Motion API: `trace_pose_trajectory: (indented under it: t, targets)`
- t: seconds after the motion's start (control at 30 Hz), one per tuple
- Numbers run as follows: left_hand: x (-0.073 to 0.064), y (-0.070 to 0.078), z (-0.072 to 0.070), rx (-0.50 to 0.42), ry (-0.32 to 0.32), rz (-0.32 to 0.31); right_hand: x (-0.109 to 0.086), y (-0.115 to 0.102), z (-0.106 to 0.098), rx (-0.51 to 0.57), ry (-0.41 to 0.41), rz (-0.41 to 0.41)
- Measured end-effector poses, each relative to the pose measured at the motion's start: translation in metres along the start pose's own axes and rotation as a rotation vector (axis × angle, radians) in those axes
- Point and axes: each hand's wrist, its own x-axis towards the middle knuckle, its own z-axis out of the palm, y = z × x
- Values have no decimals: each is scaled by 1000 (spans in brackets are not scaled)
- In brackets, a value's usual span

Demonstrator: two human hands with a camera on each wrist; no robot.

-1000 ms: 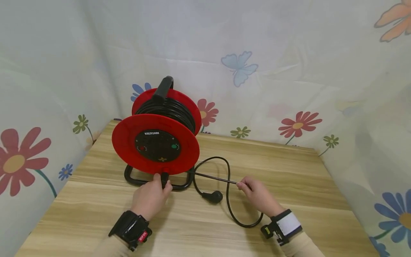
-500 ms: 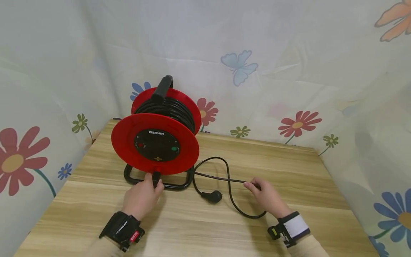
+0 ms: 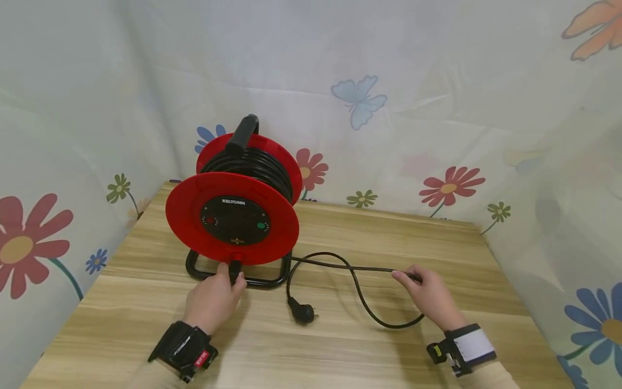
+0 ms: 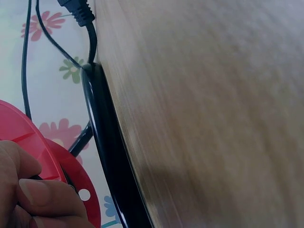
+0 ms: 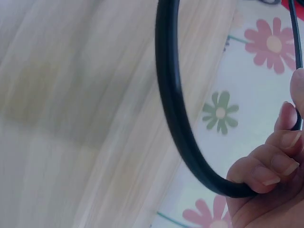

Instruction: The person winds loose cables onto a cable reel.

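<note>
A red and black cable reel (image 3: 182,221), wound with black cable, stands on its frame at the left of the table. At the bottom of its front disc, my left hand (image 3: 211,300) grips the black crank knob (image 3: 235,270). In the left wrist view, the curled fingers (image 4: 47,194) lie beside the red disc. To the right, my right hand (image 3: 432,294) holds the black cable (image 3: 364,268), stretched out from the reel. The right wrist view shows the cable (image 5: 171,80) curving into the curled fingers. The plug (image 3: 302,312) lies on the table between the hands.
The reel's black tube frame (image 3: 267,283) rests on the wooden table (image 3: 398,237), its carrying handle (image 3: 243,135) on top. A loose cable loop trails from the right hand back toward the plug. A flowered cloth (image 3: 291,59) hangs behind and at both sides.
My right hand has moved right, drawing the cable along. The plug has turned and shifted left and nearer. My left hand and the crank knob have moved slightly left.
</note>
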Motion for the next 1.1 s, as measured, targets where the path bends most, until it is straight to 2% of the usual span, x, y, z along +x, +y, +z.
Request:
trace_pose_trajectory:
  t: [0.2, 0.47, 0.7, 0.93, 1.1]
  targets:
    - [1, -1, 0, 0, -8, -12, 1, 16, -13, 19, 48, 20]
    - [1, 0, 0, -3, -10, -4, -1, 25, -19, 6, 1, 72]
    - [0, 0, -1, -15, -15, -14, -4, 32, -18, -43, -26, 88]
    - [1, -1, -1, -47, -30, -19, -6, 35, -12, -57, -13, 52]
    - [1, -5, -2, -51, -37, -20, -7, 35, -8, -47, -36, 88]
